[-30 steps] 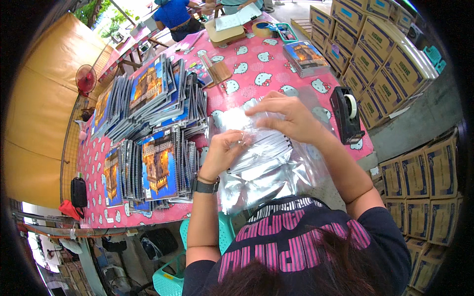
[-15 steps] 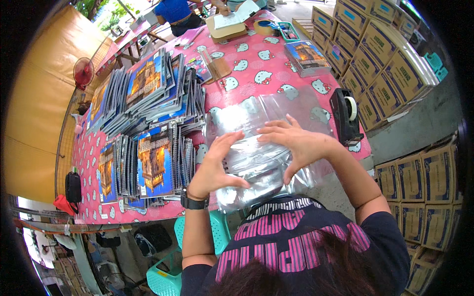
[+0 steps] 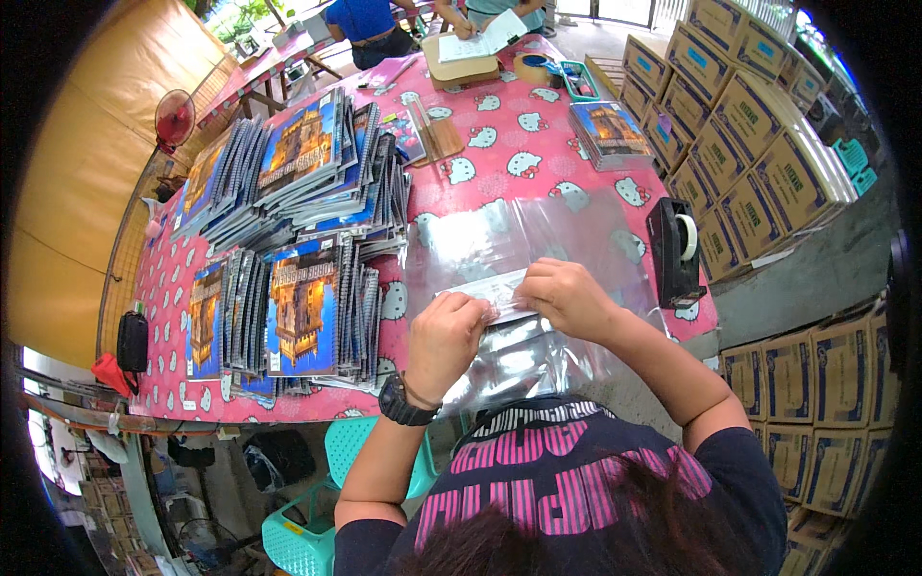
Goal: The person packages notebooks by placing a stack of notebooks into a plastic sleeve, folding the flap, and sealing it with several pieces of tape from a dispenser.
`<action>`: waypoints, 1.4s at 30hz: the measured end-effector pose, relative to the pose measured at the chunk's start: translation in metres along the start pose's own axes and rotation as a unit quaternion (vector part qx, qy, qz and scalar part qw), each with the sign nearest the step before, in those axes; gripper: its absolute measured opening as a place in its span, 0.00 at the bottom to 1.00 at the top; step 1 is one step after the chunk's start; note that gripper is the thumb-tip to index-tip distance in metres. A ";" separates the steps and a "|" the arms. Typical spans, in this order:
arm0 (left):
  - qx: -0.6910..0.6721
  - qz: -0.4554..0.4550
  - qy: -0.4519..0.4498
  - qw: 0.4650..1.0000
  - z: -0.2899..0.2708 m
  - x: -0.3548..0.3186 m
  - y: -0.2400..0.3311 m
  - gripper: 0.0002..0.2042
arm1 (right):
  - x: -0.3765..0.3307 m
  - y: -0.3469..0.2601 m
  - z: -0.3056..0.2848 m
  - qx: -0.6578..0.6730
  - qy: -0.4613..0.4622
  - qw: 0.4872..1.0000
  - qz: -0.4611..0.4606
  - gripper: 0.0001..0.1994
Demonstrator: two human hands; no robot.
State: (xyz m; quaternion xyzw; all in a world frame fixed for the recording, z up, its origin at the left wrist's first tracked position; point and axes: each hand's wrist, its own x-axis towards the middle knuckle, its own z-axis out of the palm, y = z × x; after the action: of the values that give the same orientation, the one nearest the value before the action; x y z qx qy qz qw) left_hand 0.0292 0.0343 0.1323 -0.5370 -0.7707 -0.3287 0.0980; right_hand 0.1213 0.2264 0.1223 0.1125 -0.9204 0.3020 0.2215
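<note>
A clear plastic sheet (image 3: 576, 226) lies spread over the near part of the table. On it, my left hand (image 3: 448, 341) and my right hand (image 3: 569, 300) are close together, fingers bent in. Between them is a flat white piece (image 3: 492, 291) with faint markings, partly hidden by the fingers. Each hand grips one end of it, the left the near-left end and the right the far-right end. Crumpled, shiny plastic (image 3: 523, 360) lies just below the hands, toward my body. A dark watch (image 3: 407, 401) is on my left wrist.
Stacks of spiral notebooks (image 3: 305, 307) with blue covers fill the table's left side. A black tape dispenser (image 3: 675, 254) stands on the right, with more notebooks (image 3: 613, 132) beyond. Piled cartons (image 3: 759, 144) flank the table. At the far end a person (image 3: 509, 19) writes.
Both hands, spread open over the plastic before, have closed in and now hold the white piece. The view has shifted slightly.
</note>
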 end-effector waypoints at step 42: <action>-0.407 -0.435 0.070 0.800 0.100 -0.124 -0.074 0.41 | -0.083 0.049 0.039 0.015 0.217 0.903 0.370 0.11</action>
State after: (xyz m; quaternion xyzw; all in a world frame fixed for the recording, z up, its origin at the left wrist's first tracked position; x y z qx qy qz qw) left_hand 0.0337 -0.0150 -0.0362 -0.1111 -0.7097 -0.6568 -0.2294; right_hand 0.1644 0.2478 0.0298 -0.3014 -0.8201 0.3934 0.2860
